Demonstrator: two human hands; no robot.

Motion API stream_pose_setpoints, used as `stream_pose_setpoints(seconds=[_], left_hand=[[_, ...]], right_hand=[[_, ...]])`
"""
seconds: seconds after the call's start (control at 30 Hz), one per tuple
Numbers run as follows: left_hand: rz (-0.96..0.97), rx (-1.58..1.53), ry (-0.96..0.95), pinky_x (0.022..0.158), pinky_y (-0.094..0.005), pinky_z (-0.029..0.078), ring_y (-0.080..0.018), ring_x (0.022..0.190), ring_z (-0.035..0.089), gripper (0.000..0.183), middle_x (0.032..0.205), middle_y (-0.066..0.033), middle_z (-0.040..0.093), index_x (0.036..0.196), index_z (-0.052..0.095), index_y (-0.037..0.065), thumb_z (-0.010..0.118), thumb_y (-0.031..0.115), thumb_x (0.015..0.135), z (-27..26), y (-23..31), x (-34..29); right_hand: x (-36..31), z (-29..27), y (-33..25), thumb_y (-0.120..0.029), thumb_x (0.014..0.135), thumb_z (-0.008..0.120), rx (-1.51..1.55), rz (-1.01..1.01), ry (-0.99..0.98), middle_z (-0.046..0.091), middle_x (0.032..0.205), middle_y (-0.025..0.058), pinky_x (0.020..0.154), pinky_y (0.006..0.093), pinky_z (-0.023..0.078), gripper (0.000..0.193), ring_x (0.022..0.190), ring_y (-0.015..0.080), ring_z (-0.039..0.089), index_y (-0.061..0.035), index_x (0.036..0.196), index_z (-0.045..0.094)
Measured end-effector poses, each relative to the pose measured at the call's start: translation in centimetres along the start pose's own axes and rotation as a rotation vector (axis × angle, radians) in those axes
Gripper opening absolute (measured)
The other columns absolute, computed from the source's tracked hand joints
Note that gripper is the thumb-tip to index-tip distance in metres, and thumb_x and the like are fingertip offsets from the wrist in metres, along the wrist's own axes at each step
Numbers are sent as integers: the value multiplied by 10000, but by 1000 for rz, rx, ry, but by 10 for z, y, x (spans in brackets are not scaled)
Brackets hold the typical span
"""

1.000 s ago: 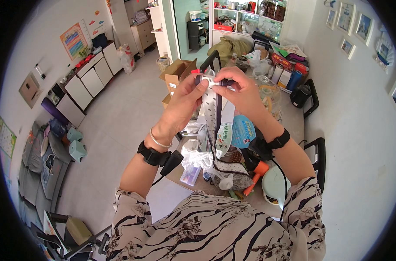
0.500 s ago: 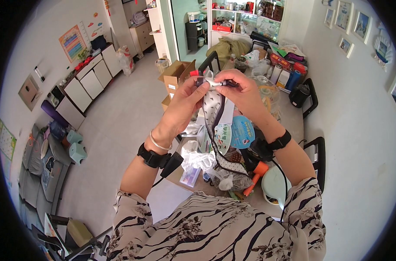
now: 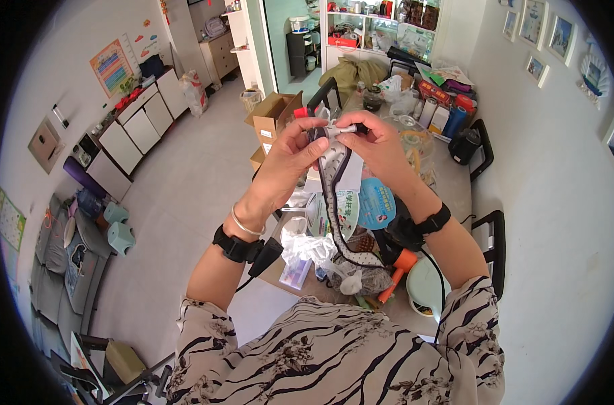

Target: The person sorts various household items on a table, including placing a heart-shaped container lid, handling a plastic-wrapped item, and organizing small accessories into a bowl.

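A long white cloth strip (image 3: 332, 172) with small dark marks and dark edging hangs from my raised hands over the cluttered table. Its lower end curls to the right over a clear plastic bag. My left hand (image 3: 290, 156) pinches the gathered top between thumb and fingers. On the other side of the same end, my right hand (image 3: 380, 147) grips it, thumb and forefinger pressed together. A dark part of it sticks out at each hand. The exact kind of item is hard to make out.
Below lie a blue round fan-like card (image 3: 376, 204), a crumpled white plastic bag (image 3: 307, 248), an orange-handled tool (image 3: 396, 275) and a pale-green lidded tub (image 3: 426, 287). Cardboard boxes (image 3: 273, 118) stand beyond my left hand. A black-framed chair (image 3: 490, 250) is at the right.
My fingers have shifted slightly at the strip's top, and the right hand's grip is turned a little. The strip's hanging part has twisted and looks narrower.
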State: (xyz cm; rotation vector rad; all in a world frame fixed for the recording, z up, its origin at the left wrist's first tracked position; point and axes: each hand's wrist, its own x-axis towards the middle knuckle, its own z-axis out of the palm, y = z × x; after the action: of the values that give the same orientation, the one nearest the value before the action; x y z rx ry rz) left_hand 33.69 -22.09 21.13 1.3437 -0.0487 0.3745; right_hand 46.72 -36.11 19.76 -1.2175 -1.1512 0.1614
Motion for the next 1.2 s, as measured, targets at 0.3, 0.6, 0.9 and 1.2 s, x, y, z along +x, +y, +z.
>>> stream_pose_setpoints(seconds=[0.3, 0.6, 0.9, 1.2], left_hand=[[252, 156, -32, 786, -216, 432, -61, 893, 517, 336, 967, 15, 576, 1201, 541, 81, 637, 39, 882, -10, -9, 3], [-10, 41, -1, 807, -195, 426, -59, 919, 520, 294, 1006, 9, 575, 1211, 533, 66, 594, 129, 930, -6, -9, 0], [165, 138, -9, 638, -181, 369, -8, 773, 450, 288, 923, 46, 558, 1233, 521, 96, 560, 155, 954, 0, -11, 0], [17, 42, -1, 641, -171, 360, -2, 759, 430, 248, 909, 67, 520, 1194, 531, 111, 555, 192, 961, -9, -15, 1]], right_hand=[[1, 7, -16, -132, 870, 664, -72, 265, -24, 610, 976, 5, 722, 222, 477, 235, 832, 47, 553, -34, 1077, 611], [-2, 4, 2, -115, 840, 706, 43, 4, 0, 613, 950, -3, 694, 195, 460, 268, 804, 49, 557, -38, 1076, 608], [-2, 4, -3, -88, 840, 686, 41, 197, 0, 606, 938, 5, 727, 213, 461, 221, 811, 68, 557, -42, 1043, 612], [-7, 11, -9, -64, 854, 664, 96, -38, -47, 567, 995, 12, 782, 234, 454, 212, 885, 70, 529, -35, 1052, 596]])
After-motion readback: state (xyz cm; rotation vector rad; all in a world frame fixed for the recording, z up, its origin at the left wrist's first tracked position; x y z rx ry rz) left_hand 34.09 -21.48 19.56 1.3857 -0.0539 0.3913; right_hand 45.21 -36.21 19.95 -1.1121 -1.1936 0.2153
